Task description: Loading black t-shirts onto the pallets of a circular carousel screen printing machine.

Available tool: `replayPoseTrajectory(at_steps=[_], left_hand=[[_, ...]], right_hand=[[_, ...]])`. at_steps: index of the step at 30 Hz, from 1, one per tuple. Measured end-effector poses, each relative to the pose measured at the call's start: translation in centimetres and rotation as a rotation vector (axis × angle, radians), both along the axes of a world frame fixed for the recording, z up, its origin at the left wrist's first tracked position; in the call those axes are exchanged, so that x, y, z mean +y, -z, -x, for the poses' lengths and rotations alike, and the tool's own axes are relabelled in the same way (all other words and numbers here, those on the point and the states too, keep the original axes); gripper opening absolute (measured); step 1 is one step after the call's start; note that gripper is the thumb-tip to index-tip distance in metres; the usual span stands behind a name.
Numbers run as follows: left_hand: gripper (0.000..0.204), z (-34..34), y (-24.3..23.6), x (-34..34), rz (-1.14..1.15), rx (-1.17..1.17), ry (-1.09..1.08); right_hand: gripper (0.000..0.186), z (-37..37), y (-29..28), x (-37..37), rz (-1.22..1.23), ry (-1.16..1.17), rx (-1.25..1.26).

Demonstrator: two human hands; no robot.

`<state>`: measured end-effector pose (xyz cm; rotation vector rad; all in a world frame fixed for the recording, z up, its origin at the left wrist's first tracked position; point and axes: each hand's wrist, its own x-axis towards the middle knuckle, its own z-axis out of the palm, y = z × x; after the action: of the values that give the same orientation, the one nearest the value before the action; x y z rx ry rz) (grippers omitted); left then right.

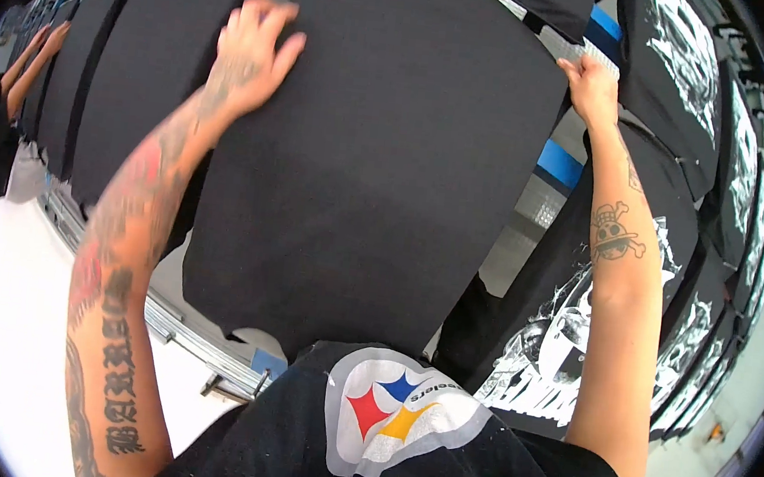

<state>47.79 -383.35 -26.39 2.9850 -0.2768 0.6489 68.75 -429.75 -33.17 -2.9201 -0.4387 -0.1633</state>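
Observation:
A plain black T-shirt (381, 156) lies spread flat in front of me, its bottom hem close to my body. Over its far left edge is my left hand (257, 54), fingers apart and holding nothing; whether the fingertips press on the cloth I cannot tell. At the far right edge of the same shirt, my right hand (593, 86) has its fingers closed, pinching the black fabric at the side. The fingertips there partly hide the fold they grip.
Black shirts with white prints (557, 329) lie along the right. More plain black shirts (155, 60) are laid out on the left, where another person's hands (50, 41) reach in. Metal rails (180, 334) run at the lower left. Blue strips (560, 164) show between shirts.

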Motion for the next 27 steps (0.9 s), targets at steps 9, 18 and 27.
replayPoseTrajectory(at_steps=[9, 18, 27], left_hand=[[0.034, 48.4, 2.0, 1.9, 1.367, 0.289, -1.265], [0.06, 54.0, 7.1, -20.4, 2.125, 0.92, -0.356], [0.038, 43.8, 6.0, -35.2, 2.414, 0.665, -0.48]], right_hand=[[0.028, 14.5, -4.2, -0.6, -0.766, 0.006, 0.066], [0.02, 37.2, -12.8, -3.3, -1.356, 0.118, 0.999], [0.025, 52.5, -16.3, -13.8, -1.393, 0.243, 1.075]])
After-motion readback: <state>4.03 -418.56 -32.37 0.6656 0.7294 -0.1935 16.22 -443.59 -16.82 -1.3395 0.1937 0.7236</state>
